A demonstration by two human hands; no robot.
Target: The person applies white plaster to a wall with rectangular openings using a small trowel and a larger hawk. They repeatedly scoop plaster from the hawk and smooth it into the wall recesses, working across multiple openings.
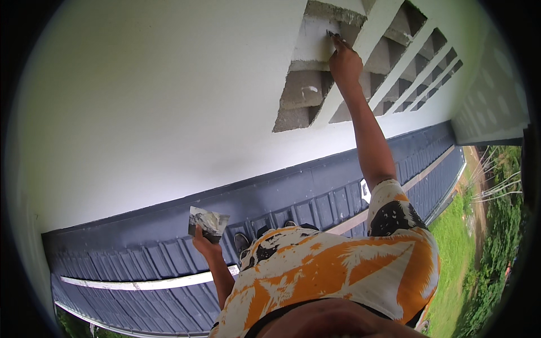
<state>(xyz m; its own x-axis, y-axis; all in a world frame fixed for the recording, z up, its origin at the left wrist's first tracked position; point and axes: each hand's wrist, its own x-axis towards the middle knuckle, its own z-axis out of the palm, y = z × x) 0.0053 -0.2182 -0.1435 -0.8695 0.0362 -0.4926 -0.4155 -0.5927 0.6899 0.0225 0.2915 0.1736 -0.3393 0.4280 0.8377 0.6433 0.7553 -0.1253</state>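
Observation:
My right hand reaches up to an opening in the white wall's vent blocks. Its fingers are closed round a small dark-tipped tool, mostly hidden by the hand; its kind does not show clearly. The tip is at a whitish-coated inner face of the opening, while nearby faces are bare rough grey. Lower down on the left, my left hand grips a flat dark plate by its near edge. White and grey putty lies smeared on that plate.
A smooth white wall fills the upper left. Below it runs a dark blue-grey ribbed metal roof, where my shoes stand. A long pale batten crosses the roof. Beyond the right edge lie grass and shrubs.

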